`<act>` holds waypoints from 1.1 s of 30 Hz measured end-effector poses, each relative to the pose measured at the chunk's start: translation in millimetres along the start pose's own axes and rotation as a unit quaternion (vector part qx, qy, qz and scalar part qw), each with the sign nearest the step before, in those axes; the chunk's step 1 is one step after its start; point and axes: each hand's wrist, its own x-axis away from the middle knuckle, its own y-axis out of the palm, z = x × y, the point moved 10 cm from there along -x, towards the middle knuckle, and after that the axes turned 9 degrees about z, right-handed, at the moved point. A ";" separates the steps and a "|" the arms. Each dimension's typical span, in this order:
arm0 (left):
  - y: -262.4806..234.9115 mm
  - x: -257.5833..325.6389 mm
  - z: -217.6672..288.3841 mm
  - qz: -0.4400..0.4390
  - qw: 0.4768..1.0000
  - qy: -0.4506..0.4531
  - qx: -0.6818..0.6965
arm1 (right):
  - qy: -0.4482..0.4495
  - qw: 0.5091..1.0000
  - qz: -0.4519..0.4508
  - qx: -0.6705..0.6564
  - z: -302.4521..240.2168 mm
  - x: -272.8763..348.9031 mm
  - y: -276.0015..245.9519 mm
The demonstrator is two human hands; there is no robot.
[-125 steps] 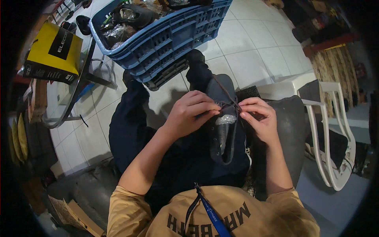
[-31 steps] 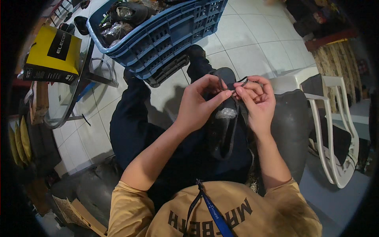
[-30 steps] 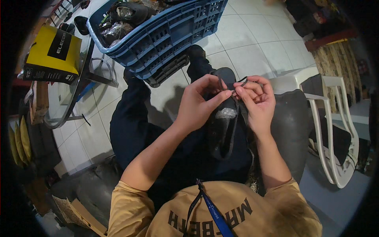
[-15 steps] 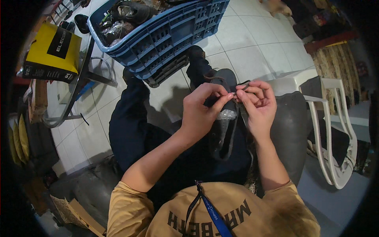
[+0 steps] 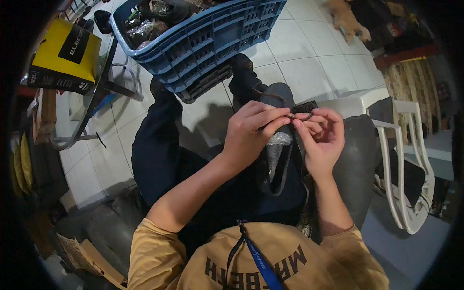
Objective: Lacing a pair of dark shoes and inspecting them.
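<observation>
A dark shoe (image 5: pixel 279 92) rests on my lap, its toe pointing away from me and its opening toward me. Crumpled clear plastic (image 5: pixel 279 139) fills the opening. Over the shoe, my left hand (image 5: pixel 252 124) pinches a dark shoelace (image 5: pixel 300 116) between thumb and fingers. On the other side my right hand (image 5: pixel 323 140) is closed on the same lace, fingers curled. A short span of lace shows between the two hands. Another loose length of lace (image 5: pixel 270 94) curves above the shoe's toe. The eyelets are mostly hidden by my hands.
Ahead stands a blue plastic crate (image 5: pixel 203 43) heaped with shoes and plastic wrap. A yellow and black box (image 5: pixel 67 55) sits on a glass table at left. To the right is a white plastic chair (image 5: pixel 403 159). An animal (image 5: pixel 347 19) is on the tiled floor beyond.
My fingertips, nearly meeting before, are slightly farther apart, with the lace stretched between them. My right hand has shifted a little right and the left hand's grip has turned.
</observation>
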 end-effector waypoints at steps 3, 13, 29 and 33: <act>7.0 1.2 -1.1 -0.013 1.000 0.000 0.014 | -0.128 0.988 -0.071 0.054 -16.0 2.7 4.3; 10.6 1.4 3.0 -0.025 0.997 0.019 0.070 | -0.063 0.956 -0.227 0.173 2.0 -15.9 23.2; 16.4 2.1 -16.7 -0.081 0.992 -0.074 0.060 | 0.187 0.822 -0.292 0.452 78.2 74.2 -87.3; 21.1 0.5 -11.6 -0.086 0.991 -0.069 0.080 | 0.162 0.772 -0.389 0.476 59.3 98.1 -89.4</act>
